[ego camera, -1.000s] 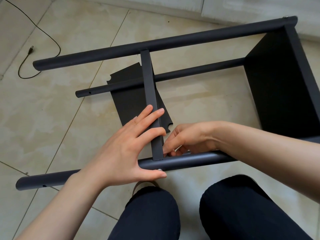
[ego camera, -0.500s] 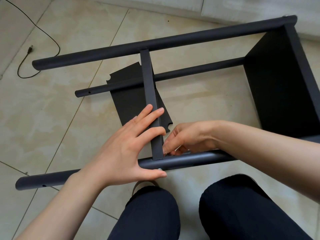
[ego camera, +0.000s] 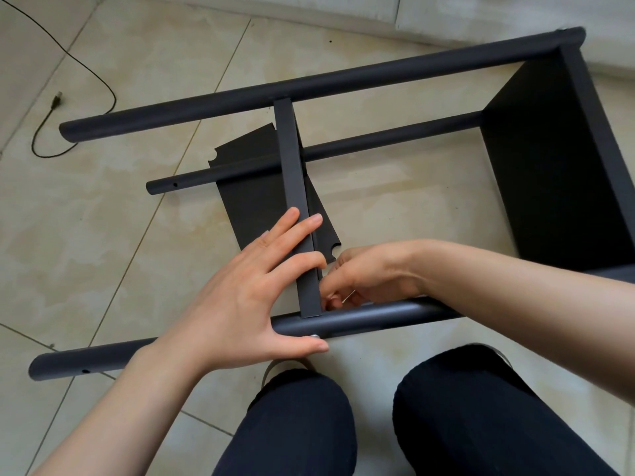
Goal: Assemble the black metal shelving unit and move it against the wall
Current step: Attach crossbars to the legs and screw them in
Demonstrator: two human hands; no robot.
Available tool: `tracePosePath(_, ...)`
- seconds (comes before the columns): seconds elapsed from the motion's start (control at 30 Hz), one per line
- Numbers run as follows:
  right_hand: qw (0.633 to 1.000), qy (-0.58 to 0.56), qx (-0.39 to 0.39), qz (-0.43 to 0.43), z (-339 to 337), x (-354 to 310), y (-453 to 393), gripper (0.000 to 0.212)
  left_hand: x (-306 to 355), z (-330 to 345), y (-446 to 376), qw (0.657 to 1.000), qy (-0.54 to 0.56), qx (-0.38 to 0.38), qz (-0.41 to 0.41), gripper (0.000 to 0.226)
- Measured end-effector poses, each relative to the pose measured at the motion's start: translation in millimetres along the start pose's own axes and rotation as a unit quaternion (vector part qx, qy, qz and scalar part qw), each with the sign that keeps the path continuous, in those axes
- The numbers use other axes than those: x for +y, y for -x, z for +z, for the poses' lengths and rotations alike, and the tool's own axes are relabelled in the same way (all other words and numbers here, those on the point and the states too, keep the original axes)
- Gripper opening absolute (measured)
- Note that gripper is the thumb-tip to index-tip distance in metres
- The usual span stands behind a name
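The black shelf frame lies on its side on the tiled floor. The left hand lies flat, fingers straight, on the crossbar and near tube. The right hand pinches something small beside that joint.

The black metal shelving unit is laid on its side on the tiles, round posts running leftward from a fitted shelf panel. A flat crossbar is set between the far post and the near post, apparently not yet fastened. A loose shelf panel is seen beneath.

crossbar between 2 poles, panel right
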State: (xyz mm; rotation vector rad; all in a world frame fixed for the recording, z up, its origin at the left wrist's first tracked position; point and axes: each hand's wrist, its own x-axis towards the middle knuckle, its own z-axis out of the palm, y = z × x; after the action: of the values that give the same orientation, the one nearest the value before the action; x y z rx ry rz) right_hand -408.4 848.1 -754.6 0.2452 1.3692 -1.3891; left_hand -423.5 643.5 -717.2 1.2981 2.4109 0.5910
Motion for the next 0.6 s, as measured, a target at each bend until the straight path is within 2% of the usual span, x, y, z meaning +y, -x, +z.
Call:
tracePosePath(0.07,1.000,0.002,-0.008,-0.007,-1.3,0.4,2.5,0.040,0.1,-0.2,-0.2,1.000,0.001,-0.001,-0.001,0.077)
tracePosePath(0.17,1.000,0.001,-0.008,-0.014,-1.3,0.4,3.5,0.027,0.4,-0.3,-0.5,1.000,0.003,-0.002,-0.002,0.077)
tracePosePath(0.33,1.000,0.020,0.003,0.001,0.3,-0.3,-0.3,0.041,0.0,0.1,-0.2,1.000,0.002,0.000,0.001,0.077)
tracePosePath(0.6,1.000,0.019,-0.001,-0.014,0.4,0.5,-0.2,0.027,0.5,-0.1,-0.4,1.000,0.005,-0.001,-0.002,0.077)
